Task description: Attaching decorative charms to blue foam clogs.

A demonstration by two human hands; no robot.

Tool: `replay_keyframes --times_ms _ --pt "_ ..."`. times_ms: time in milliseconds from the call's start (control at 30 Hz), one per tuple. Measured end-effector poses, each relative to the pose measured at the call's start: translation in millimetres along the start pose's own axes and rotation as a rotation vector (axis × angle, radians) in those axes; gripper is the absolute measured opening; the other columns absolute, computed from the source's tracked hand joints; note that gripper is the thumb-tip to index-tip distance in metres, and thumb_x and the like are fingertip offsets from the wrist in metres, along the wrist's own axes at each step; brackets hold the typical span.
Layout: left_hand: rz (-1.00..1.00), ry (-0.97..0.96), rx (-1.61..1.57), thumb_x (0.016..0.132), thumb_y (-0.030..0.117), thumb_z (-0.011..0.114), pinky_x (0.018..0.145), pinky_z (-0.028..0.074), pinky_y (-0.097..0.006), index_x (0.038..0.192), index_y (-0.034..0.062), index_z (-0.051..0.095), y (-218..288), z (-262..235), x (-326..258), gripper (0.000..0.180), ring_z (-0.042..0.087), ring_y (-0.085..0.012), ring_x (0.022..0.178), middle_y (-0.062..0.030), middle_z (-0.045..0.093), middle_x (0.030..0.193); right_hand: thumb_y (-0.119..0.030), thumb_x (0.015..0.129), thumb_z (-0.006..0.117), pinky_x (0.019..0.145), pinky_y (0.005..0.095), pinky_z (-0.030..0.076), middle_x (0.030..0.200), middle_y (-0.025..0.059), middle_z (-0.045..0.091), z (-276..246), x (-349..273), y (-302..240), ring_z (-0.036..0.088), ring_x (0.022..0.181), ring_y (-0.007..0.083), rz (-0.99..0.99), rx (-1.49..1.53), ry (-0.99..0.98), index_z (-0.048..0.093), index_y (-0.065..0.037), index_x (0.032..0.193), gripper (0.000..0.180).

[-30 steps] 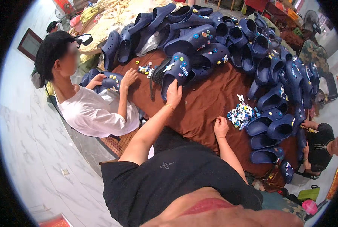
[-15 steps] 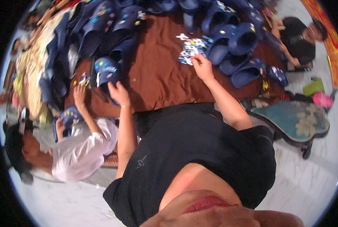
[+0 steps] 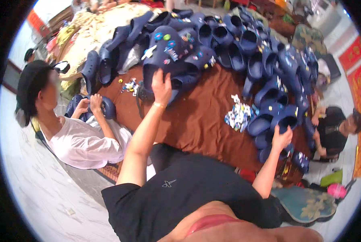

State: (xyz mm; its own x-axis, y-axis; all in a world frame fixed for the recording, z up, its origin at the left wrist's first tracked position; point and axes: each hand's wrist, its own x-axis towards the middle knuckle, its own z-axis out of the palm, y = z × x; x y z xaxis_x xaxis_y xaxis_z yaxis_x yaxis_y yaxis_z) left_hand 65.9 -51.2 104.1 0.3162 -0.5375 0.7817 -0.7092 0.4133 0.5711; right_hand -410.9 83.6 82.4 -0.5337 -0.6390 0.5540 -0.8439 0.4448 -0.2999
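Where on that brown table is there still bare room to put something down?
The brown tablecloth is bare in the middle, between the left hand and the pile of small charms, down to the near edge. The far side and right side are crowded with navy clogs.

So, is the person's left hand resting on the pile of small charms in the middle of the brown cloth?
No, the left hand lies on a navy clog, while the charm pile sits apart, nearer the right hand.
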Motion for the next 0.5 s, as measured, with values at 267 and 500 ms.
replay_keyframes --times_ms 267,500 --pt "0.131 -0.195 0.288 0.076 0.016 0.058 0.077 0.043 -0.039 0.113 0.0061 0.051 -8.7 56.5 175.7 0.039 0.055 -0.0322 0.091 -0.0162 0.058 0.096 -0.042 0.062 0.072 0.097 0.0486 0.029 0.126 0.0195 0.04 0.7 -32.8 -19.7 0.035 0.118 0.0369 0.131 -0.125 -0.34 0.044 -0.005 0.119 0.073" --pt "0.017 -0.657 0.621 0.073 0.031 0.062 0.093 0.036 -0.042 0.122 0.0122 0.043 -30.8 75.9 164.3 0.056 0.046 -0.027 0.112 -0.0108 0.051 0.116 -0.016 0.072 0.066 0.092 0.0427 0.033 0.117 0.0205 0.047 34.8 -16.2 22.4 0.041 0.11 0.0361 -0.08 0.141 -0.155 0.053 0.0 0.104 0.038"
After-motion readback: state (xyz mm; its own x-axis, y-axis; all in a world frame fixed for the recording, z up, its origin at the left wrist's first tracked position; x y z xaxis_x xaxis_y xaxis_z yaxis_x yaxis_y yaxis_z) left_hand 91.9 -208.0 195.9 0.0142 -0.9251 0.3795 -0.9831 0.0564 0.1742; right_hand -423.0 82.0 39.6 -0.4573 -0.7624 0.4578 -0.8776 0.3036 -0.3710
